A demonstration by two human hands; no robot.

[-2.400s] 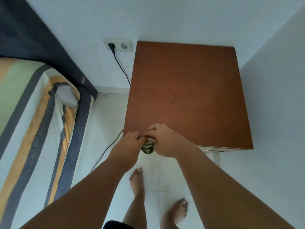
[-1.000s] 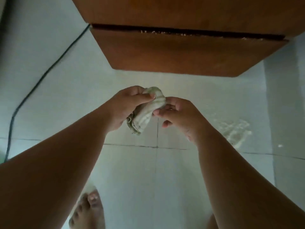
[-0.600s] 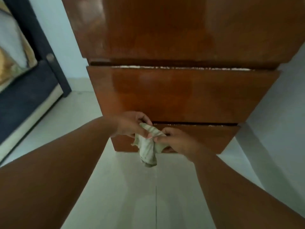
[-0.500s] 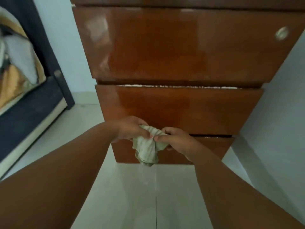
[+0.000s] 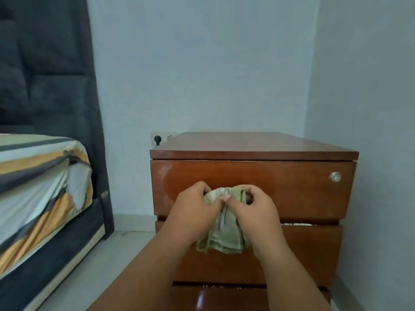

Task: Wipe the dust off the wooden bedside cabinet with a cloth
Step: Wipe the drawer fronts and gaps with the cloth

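Head view, our hands: both reach forward side by side in front of the cabinet, thumbs nearly meeting.
Left hand [image 5: 192,211]: our fingers are curled closed around the left part of the cloth, knuckles up.
Right hand [image 5: 256,209]: also curled closed on the cloth, pinching its top edge from the right.
Cloth [image 5: 224,234]: a pale green, crumpled rag with faint stripes; its upper edge is bunched between our two hands and the rest hangs down below them, in front of the cabinet's drawers. We cannot tell whether it touches the wood.
Cabinet [image 5: 292,198]: a reddish-brown wooden bedside cabinet, standing in the corner of the room against the back wall and close to the side wall on the right.
Top surface [image 5: 253,144]: bare polished wood, seen at a shallow angle.
Top drawer [image 5: 298,189]: glossy front with a small round metal knob [image 5: 335,176] near its right end; our hands are level with this drawer.
Lower drawers [image 5: 314,250]: two more fronts stacked below, the lowest only partly visible behind our forearms.
Socket [image 5: 158,139]: on the wall just left of the cabinet's top, with a dark plug in it.
Bed [image 5: 40,176]: at left, with a striped sheet in grey, orange and white, and a dark padded headboard [image 5: 45,63] behind it.
Floor [image 5: 94,265]: pale tiles between bed and cabinet.
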